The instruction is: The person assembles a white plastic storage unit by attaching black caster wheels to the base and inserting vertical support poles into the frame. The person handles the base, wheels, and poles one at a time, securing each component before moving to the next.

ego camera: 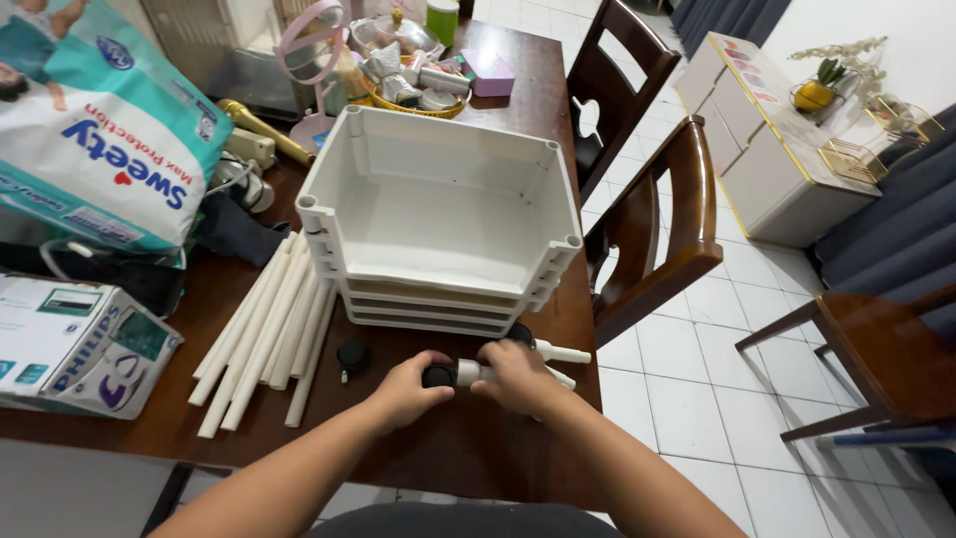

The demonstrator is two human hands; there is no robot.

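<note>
Holding a small black plastic caster wheel [438, 376] with the left hand [406, 389], fingers curled around its round dark body. Gripping a short white plastic tube [470, 373] with the right hand [516, 377], fingers wrapped closed over its smooth cylinder. Meeting end to end between the two hands, wheel and tube touching just above the dark brown wooden table [468, 448], near its front edge.

Lying just beyond the right hand, another black wheel on a white tube [546, 348], its pale round end pointing away to the right. Resting a little to the left of the left hand, a loose black caster wheel [352, 358], small and matte. Spreading farther left of that hand, a bundle of long white plastic tubes [264, 334], slim, smooth and side by side on the wood.

Standing directly ahead of both hands, a stack of white rectangular plastic trays [438, 209], nested one in another, with rounded sockets at the corners and a glossy shallow inside. Sitting far to the left of the left hand, a white cardboard box [75, 344] with printed sides, and behind it a soft teal and white plastic pack [100, 130]. Showing to the right of the right hand, a dark wooden chair [652, 234] with curved back.
</note>
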